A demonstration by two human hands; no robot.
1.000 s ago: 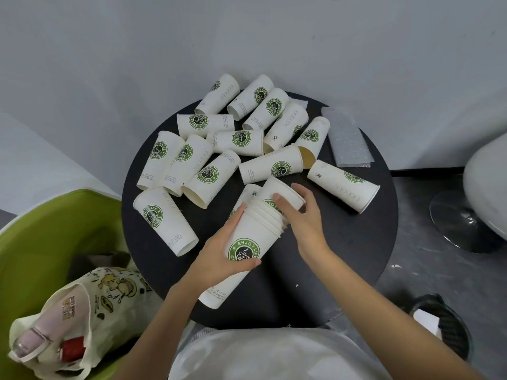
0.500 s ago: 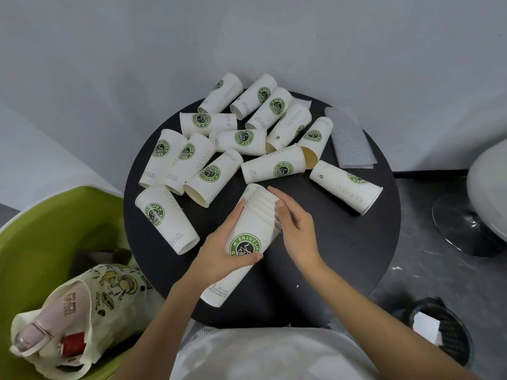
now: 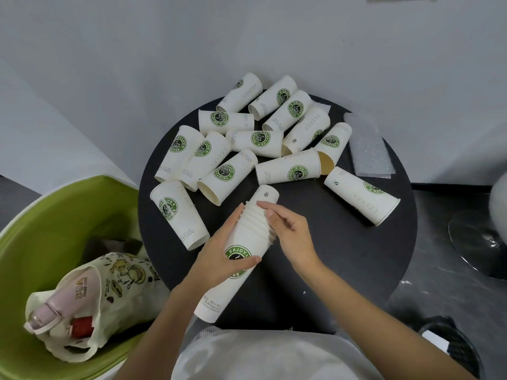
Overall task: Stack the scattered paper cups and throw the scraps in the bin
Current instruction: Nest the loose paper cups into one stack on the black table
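On the round black table [image 3: 343, 259], the stack of cups [image 3: 241, 253] lies tilted in the left hand [image 3: 222, 259], fingers wrapped around it. The right hand [image 3: 290, 237], loosely curled, has pushed the newest cup fully home; a second ago it stood proud. Over a dozen loose cups [image 3: 288, 170] remain beyond.

Matt paper cups [image 3: 289, 171], matt black table [image 3: 356, 256], seemingly bubble-wrap sheet [image 3: 367, 152].

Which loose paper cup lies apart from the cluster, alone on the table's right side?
The cup lying rim toward the right edge; no other cup touches it.
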